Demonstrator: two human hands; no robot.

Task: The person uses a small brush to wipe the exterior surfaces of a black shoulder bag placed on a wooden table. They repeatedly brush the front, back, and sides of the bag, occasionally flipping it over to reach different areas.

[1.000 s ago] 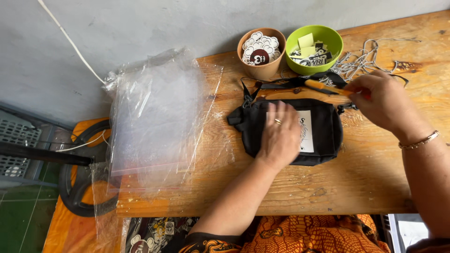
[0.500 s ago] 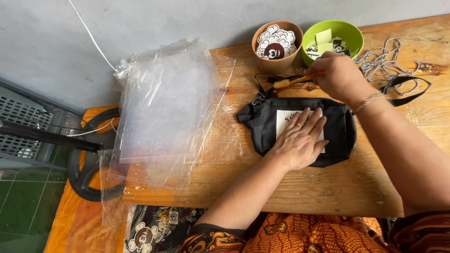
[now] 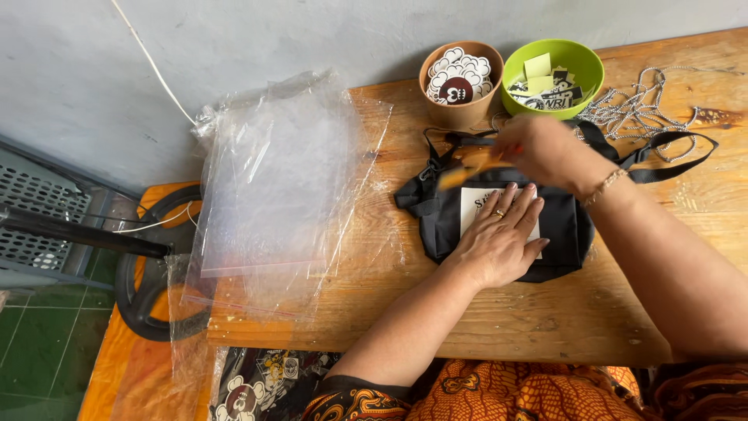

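Where palm presses: soft black pouch [image 3: 565, 230]

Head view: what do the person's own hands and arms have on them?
Both forearms are bare. The left hand wears a gold-coloured ring on one finger. The right hand is motion-blurred; a thin gold-coloured bracelet circles its wrist. No gloves or watch show.
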